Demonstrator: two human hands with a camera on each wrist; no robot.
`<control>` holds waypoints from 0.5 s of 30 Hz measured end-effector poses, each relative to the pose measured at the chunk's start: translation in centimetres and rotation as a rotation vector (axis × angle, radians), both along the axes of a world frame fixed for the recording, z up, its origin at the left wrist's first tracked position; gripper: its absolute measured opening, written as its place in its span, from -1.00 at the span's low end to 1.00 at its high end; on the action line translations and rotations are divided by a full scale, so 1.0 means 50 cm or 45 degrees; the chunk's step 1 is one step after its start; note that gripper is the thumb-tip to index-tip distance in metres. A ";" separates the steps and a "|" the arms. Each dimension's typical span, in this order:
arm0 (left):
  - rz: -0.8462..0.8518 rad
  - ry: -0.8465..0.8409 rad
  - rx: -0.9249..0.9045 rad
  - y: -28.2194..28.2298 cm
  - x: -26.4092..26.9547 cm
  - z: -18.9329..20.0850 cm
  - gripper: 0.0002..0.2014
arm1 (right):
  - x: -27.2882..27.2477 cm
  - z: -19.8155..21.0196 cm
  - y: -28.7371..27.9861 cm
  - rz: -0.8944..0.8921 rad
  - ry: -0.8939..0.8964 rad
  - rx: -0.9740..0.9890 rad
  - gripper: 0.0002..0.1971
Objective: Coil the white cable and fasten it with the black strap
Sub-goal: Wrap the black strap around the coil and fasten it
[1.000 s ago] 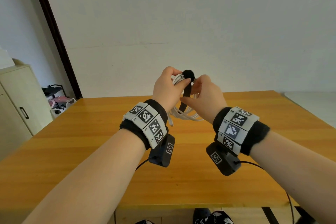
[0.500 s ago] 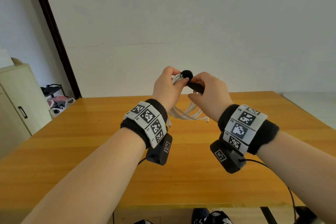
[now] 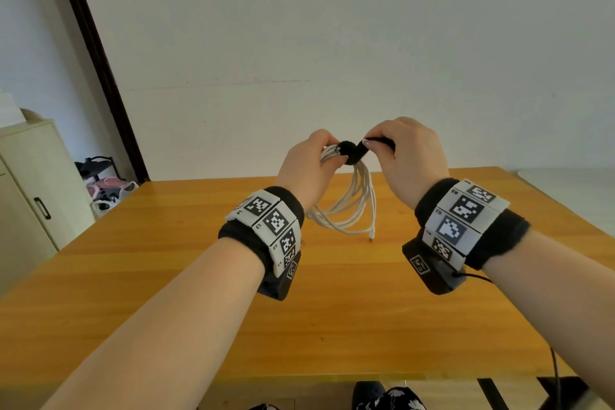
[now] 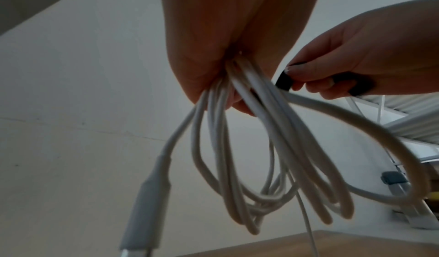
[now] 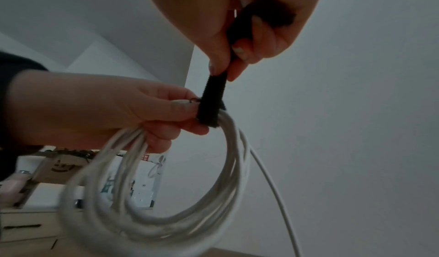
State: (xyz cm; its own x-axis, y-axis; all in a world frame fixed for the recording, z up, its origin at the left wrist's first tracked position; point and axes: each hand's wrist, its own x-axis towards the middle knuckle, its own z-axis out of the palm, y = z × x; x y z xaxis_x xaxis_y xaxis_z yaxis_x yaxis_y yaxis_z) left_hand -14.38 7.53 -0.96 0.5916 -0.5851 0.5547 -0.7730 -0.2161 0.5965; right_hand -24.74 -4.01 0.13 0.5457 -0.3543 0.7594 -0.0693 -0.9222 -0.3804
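Above a wooden table [image 3: 186,293], a person's two hands work a bundle held in the air. The white cable [image 3: 352,206], already gathered into hanging loops, droops clear of the table, one plug end dangling. The left hand [image 3: 306,165] is clenched round the top of the loops, keeping the strands together. The right hand [image 3: 404,156] pinches the free tail of the black strap [image 5: 211,109], which is wrapped over the bundle just beside the left fingers [image 5: 185,109]. Done well, the step likely calls for steady tension on the tail, each wrap lying flat over the last, and loops kept bunched until the strap grips itself.
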 end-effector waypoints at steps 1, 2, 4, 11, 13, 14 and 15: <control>-0.025 0.004 0.011 0.000 -0.003 0.001 -0.83 | 0.004 0.004 -0.004 -0.001 0.000 0.001 -0.82; -0.048 0.007 0.019 0.000 -0.005 0.003 -0.82 | 0.009 0.008 -0.010 -0.002 0.007 0.006 -0.82; -0.077 0.014 0.020 0.001 -0.007 0.007 -0.82 | 0.016 0.017 -0.019 0.002 0.042 0.018 -0.82; -0.174 0.107 -0.031 0.010 -0.009 0.021 -0.86 | 0.023 0.031 -0.027 0.178 0.037 0.329 -0.84; -0.186 0.118 -0.048 0.011 -0.013 0.021 -0.85 | 0.025 0.029 -0.029 0.234 0.023 0.483 -0.83; -0.184 0.115 -0.056 0.011 -0.015 0.020 -0.82 | 0.025 0.028 -0.029 0.252 0.020 0.556 -0.82; -0.178 0.111 -0.062 0.012 -0.017 0.019 -0.77 | 0.025 0.028 -0.030 0.259 0.022 0.603 -0.79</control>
